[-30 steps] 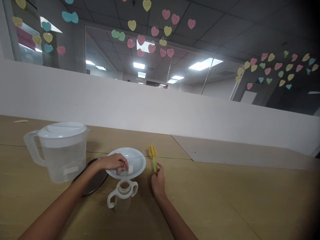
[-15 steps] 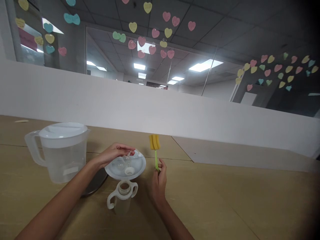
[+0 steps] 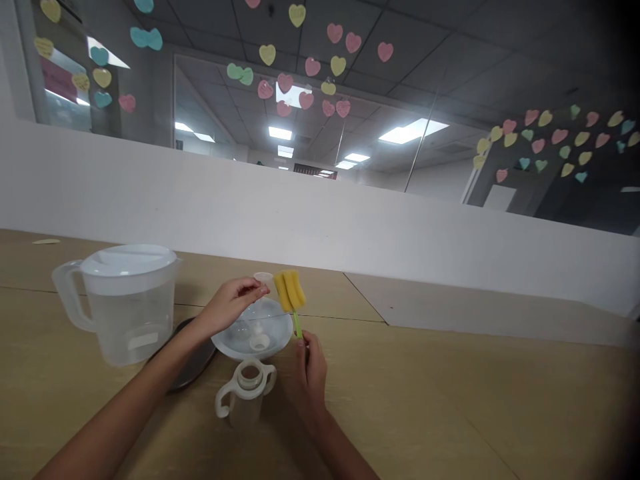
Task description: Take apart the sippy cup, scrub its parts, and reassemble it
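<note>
My left hand (image 3: 234,303) is closed on a small translucent nipple-like piece (image 3: 263,277) with a round rim, held above the far side of a white bowl (image 3: 283,337). A clear dome-shaped cap (image 3: 242,328) and a white ring (image 3: 259,342) lie in the bowl. My right hand (image 3: 313,373) grips the green stem of a sponge brush (image 3: 290,291). Its yellow head points up, close beside the small piece; whether they touch I cannot tell. In front of the bowl, a baby bottle (image 3: 246,407) with two white handles stands upright, its top uncovered.
A translucent lidded pitcher (image 3: 133,320) stands at the left, its handle to the left. Beside it, partly under my left forearm, lies a dark round tray (image 3: 193,370). A white wall (image 3: 300,213) with windows rises behind the wooden table (image 3: 450,400).
My left hand has lifted the small translucent piece up out of the bowl. My right hand has moved left, bringing the sponge head beside it. The bottle and pitcher stay put.
</note>
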